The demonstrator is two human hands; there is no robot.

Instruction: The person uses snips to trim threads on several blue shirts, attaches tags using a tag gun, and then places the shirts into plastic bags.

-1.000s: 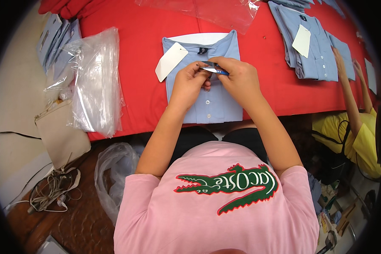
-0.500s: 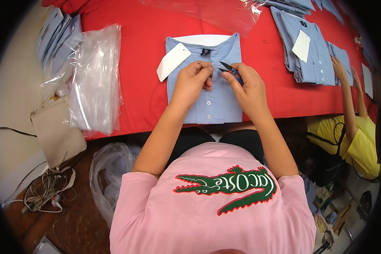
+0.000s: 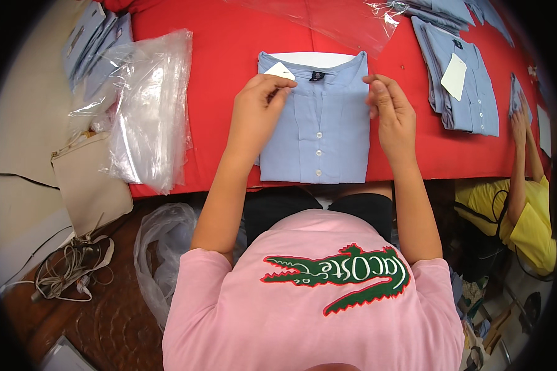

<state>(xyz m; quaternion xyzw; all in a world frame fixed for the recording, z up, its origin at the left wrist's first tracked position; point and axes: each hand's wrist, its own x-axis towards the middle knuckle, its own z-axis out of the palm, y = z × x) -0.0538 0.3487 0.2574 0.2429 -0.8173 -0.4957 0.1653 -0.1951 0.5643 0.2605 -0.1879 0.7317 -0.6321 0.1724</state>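
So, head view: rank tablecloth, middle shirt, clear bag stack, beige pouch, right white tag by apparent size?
1. Tablecloth
2. Middle shirt, clear bag stack: too close to rank
3. Beige pouch
4. Right white tag

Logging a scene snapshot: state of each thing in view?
shirt: folded, front up
left hand: fingers bent, at the white tag
white tag: partly covered by fingers
right hand: fingers curled, by the shirt's right edge, no tool visible
clear bags: flat, piled
shirt stack: folded
beige pouch: zip unclear
cord: bundled
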